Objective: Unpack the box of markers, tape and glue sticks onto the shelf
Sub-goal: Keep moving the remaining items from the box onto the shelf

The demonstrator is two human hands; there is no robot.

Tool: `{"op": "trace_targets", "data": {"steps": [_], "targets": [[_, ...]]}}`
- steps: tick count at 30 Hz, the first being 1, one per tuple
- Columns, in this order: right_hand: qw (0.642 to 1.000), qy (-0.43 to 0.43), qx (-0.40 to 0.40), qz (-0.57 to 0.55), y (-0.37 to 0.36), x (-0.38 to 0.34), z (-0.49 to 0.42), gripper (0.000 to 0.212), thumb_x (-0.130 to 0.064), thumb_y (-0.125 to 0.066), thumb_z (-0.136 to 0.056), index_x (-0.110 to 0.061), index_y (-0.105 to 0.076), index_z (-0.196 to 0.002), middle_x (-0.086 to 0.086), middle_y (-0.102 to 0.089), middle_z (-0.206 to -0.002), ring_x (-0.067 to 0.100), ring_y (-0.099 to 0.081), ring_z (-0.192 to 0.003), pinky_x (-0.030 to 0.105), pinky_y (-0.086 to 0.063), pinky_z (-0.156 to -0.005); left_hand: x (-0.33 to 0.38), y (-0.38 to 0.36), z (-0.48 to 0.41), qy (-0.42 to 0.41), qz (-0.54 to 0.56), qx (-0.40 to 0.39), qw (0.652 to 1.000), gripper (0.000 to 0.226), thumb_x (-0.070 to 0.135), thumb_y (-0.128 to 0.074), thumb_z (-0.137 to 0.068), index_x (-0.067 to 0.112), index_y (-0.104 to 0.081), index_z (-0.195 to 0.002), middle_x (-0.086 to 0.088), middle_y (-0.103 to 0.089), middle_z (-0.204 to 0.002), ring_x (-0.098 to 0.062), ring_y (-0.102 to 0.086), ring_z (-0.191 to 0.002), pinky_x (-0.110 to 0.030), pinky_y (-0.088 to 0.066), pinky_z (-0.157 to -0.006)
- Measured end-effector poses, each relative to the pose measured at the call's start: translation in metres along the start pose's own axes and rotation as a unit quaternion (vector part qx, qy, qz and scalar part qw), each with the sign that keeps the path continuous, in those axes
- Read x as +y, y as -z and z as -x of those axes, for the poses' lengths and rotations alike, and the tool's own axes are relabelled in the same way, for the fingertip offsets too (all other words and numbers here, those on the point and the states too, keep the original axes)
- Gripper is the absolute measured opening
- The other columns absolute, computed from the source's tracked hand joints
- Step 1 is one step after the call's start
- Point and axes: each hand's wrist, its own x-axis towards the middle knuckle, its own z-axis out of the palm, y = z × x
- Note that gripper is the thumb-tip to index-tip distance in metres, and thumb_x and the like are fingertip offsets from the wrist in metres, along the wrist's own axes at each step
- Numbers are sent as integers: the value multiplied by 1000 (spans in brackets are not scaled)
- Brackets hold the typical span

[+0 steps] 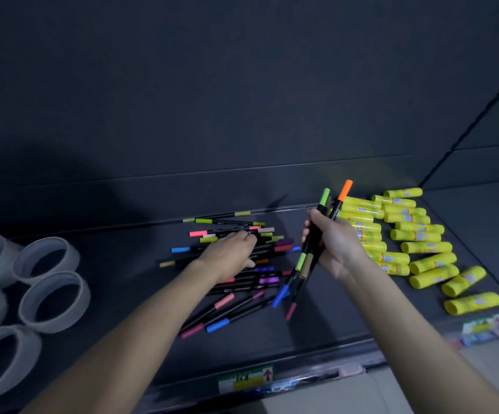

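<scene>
Markers (236, 282) lie in a loose, crossed heap at the middle of the dark shelf (317, 333) in the head view, the only view given. At the left end stand pale tape rolls (49, 300) in a group, and yellow glue sticks (421, 248) lie in rough rows at the right end, well apart from the tape. The box itself is out of sight. A price label (245, 379) sits on the front lip of the shelf.

The left hand (230, 253) lies palm down on top of the heap, fingers reaching toward the back markers. Its fingertips are partly lost among the dark barrels, so I cannot tell whether they pinch one or only press on the pile. The right hand (336, 243) is clenched around a bundle (301, 262) of several markers. It holds them slanted above the shelf between the heap and the glue sticks, green and orange caps up, blue and pink ends down.

The step in hand looks like gathering the scattered markers into one tidy lot. To do it well, I judge the left hand should comb the loose barrels parallel before lifting any. It can then feed a few at a time to the right hand, so the grip does not overfill and let the low ends slip. The bundle is best set down flat, caps aligned, clear of the glue sticks, which would likely roll if knocked.
</scene>
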Motion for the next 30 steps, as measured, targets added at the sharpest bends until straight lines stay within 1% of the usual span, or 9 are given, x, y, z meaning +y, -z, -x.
{"op": "trace_targets", "data": {"steps": [5, 10, 12, 16, 21, 24, 26, 28, 30], "targets": [[1000, 0, 12, 11, -2, 3, -2, 9, -11, -52, -96, -10, -51, -88, 3, -49, -64, 12, -49, -46, 22, -45, -43, -8, -8, -5, -10, 11, -3, 1000, 29, 32, -56, -93, 9, -45, -108, -6, -46, -110, -22, -45, -108, -32, -40, -87], [1000, 3, 23, 17, -4, 1, -11, 11, -11, -53, -96, -11, -51, -85, 3, -49, -65, 11, -49, -44, 23, -45, -46, -14, -11, -2, 5, 35, 24, 999, 47, 35, -60, -90, 11, -43, -127, -6, -47, -119, -22, -43, -116, -32, -40, -97], [1000, 3, 22, 18, -7, 1, -14, 11, -10, -53, -96, -11, -51, -84, 3, -49, -64, 11, -50, -43, 21, -45, -44, -17, -13, 2, 16, 47, 35, 998, 54, 36, -61, -89, 12, -40, -132, -6, -46, -123, -23, -43, -119, -35, -39, -100], [999, 4, -5, 34, -18, -2, -19, 13, -10, -51, -96, -11, -51, -83, 3, -47, -64, 11, -48, -44, 21, -44, -42, -23, -15, 16, 44, 76, 70, 994, 63, 39, -63, -87, 17, -36, -139, -2, -44, -127, -21, -44, -120, -36, -41, -100], [993, 30, -43, 106, -35, -9, -25, 15, -13, -50, -97, -13, -48, -83, 2, -49, -65, 11, -48, -47, 24, -45, -46, -32, -15, 36, 95, 103, 112, 984, 67, 41, -62, -87, 17, -31, -143, -1, -39, -138, -19, -41, -126, -32, -38, -104], [977, 63, -75, 190, -45, -11, -28, 16, -16, -51, -97, -13, -47, -82, 3, -50, -66, 14, -48, -51, 29, -44, -53, -36, -15, 48, 128, 131, 138, 973, 68, 42, -62, -87, 18, -33, -142, 1, -37, -140, -19, -41, -127, -30, -37, -103], [960, 88, -112, 242, -56, -12, -26, 20, -15, -50, -97, -14, -46, -78, 3, -50, -65, 15, -48, -52, 29, -43, -52, -39, -16, 59, 148, 149, 158, 965, 68, 44, -60, -87, 17, -32, -143, 1, -35, -141, -18, -40, -128, -29, -36, -104], [940, 121, -148, 282, -68, -12, -24, 20, -12, -48, -98, -15, -46, -78, 3, -49, -65, 15, -46, -51, 23, -43, -48, -42, -18, 69, 166, 158, 167, 959, 69, 47, -59, -87, 15, -32, -143, 0, -35, -141, -17, -39, -129, -32, -37, -106], [907, 162, -184, 343, -81, -9, -26, 18, -10, -49, -97, -14, -46, -80, 1, -48, -64, 11, -46, -48, 17, -42, -44, -46, -22, 78, 188, 165, 171, 953, 68, 46, -59, -87, 15, -35, -142, 0, -38, -139, -17, -40, -128, -34, -38, -106]]}}
